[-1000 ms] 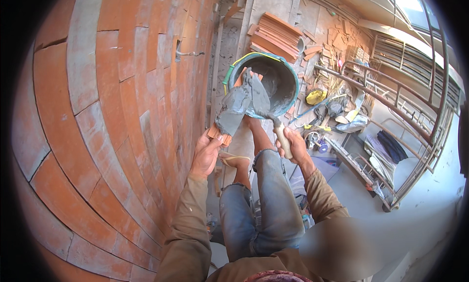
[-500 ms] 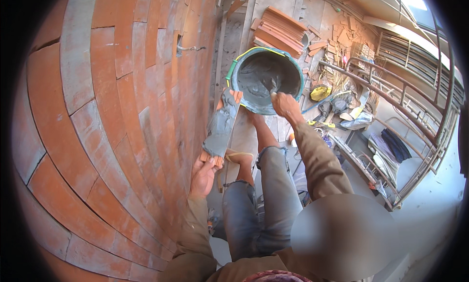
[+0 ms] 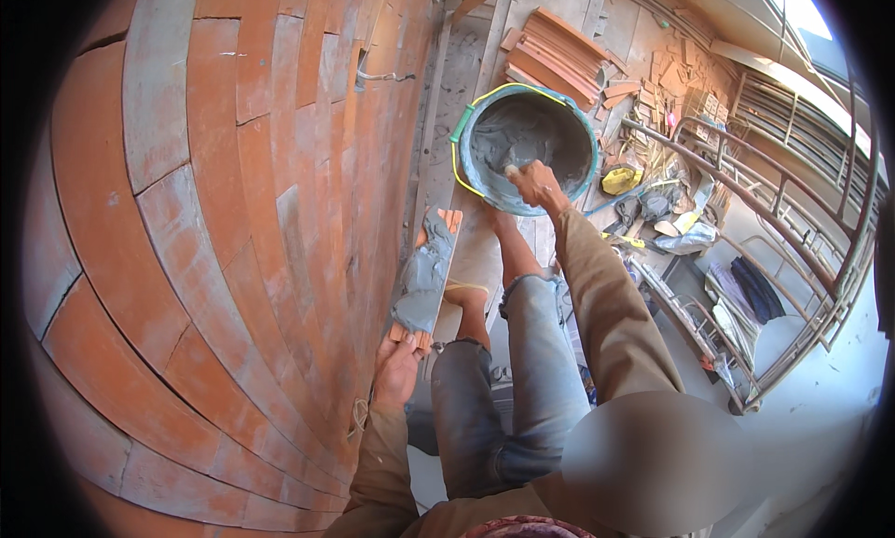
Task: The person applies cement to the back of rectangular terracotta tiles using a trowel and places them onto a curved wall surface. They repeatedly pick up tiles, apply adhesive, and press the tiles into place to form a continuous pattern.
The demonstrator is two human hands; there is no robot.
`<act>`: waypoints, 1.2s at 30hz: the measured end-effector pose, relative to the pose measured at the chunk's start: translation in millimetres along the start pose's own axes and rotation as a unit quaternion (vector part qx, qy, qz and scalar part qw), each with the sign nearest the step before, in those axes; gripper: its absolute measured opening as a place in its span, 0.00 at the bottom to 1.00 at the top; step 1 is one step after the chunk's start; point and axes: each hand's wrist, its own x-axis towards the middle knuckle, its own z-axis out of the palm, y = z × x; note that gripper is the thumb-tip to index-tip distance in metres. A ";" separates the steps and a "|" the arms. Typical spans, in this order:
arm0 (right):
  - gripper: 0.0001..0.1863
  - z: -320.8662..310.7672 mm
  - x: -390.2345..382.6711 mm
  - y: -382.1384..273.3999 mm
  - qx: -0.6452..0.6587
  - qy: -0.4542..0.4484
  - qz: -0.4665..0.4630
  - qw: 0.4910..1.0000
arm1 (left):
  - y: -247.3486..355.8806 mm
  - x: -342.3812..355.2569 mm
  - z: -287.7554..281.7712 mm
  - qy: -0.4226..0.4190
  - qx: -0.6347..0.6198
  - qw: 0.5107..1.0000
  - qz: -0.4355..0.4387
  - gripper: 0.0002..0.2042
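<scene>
My left hand [image 3: 396, 372] grips the near end of a long orange clay tile [image 3: 450, 223], whose upper face carries a thick layer of wet grey mortar [image 3: 424, 279]. The tile slants away from me beside the brick wall. My right hand [image 3: 538, 185] is closed round the handle of a trowel [image 3: 512, 169] over the near side of a round bucket [image 3: 585, 132]. Grey mortar [image 3: 550, 137] lies inside the bucket, and the trowel's blade is mostly hidden in it. A yellow handle with a green grip [image 3: 462, 123] hangs at the bucket's left side.
The orange brick wall [image 3: 219, 184] rises close on my left, with a wire [image 3: 384, 76] sticking out. Stacked clay tiles [image 3: 557, 58] lie beyond the bucket. To the right stand metal frames [image 3: 774, 188], near a yellow container [image 3: 620, 179] and scattered rubble. My legs are below the bucket.
My right hand has moved left and nearer within the bucket, taking the trowel deeper into the mortar. The coated tile in my left hand has dropped slightly toward me, away from the bucket rim.
</scene>
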 end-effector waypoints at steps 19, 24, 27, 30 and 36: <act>0.24 42.5 -195.4 -37.9 0.250 0.289 -0.085 0.920 | 23.8 90.2 106.0 -0.042 0.009 0.996 0.075 0.13; 0.28 64.3 -167.0 -65.1 0.239 0.338 -0.029 0.910 | 31.7 96.8 142.3 -0.092 0.013 0.994 0.056 0.14; 0.28 88.5 -165.0 -65.2 0.207 0.352 0.001 0.913 | 29.8 104.4 148.9 -0.120 0.019 0.990 0.072 0.14; 0.27 96.2 -179.3 -59.8 0.238 0.314 0.082 0.915 | 34.8 115.9 147.6 -0.125 0.051 0.987 0.087 0.15; 0.23 54.2 -228.1 -12.3 0.174 0.262 0.000 0.949 | 51.2 129.8 114.6 -0.121 0.039 0.990 0.054 0.18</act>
